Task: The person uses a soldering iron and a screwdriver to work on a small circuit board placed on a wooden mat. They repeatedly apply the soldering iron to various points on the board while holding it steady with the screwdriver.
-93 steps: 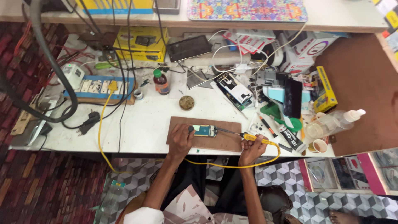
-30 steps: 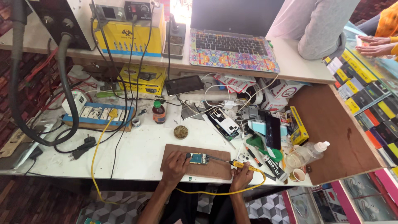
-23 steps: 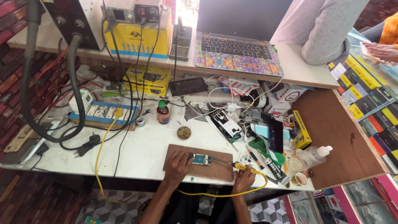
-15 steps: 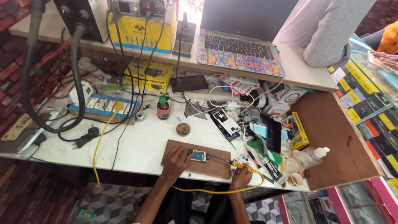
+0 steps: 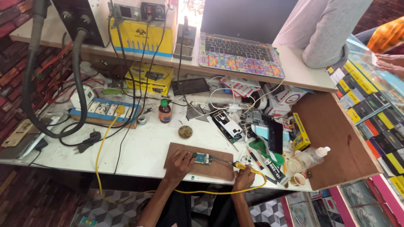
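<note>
My left hand [image 5: 180, 162] rests on a brown wooden board [image 5: 219, 170] at the near edge of the white bench, its fingers pressing a small blue-green circuit board [image 5: 203, 158]. My right hand [image 5: 243, 178] grips a yellow-handled soldering iron [image 5: 240, 166], whose thin tip reaches left to the circuit board. The iron's yellow cable [image 5: 210, 192] loops below the bench edge.
Behind the board lie a round tin [image 5: 185, 131], a small brown bottle [image 5: 165, 111], an opened phone [image 5: 227, 125] and a blue power strip [image 5: 103, 110]. Tools, boxes and a clear squeeze bottle [image 5: 309, 157] crowd the right. A laptop [image 5: 240, 52] sits on the shelf; another person's sleeve [image 5: 324, 29] leans there.
The camera view has tilted up and shifted, showing more of the shelf and laptop. Both hands stay on the board, with the iron's tip still at the circuit board.
</note>
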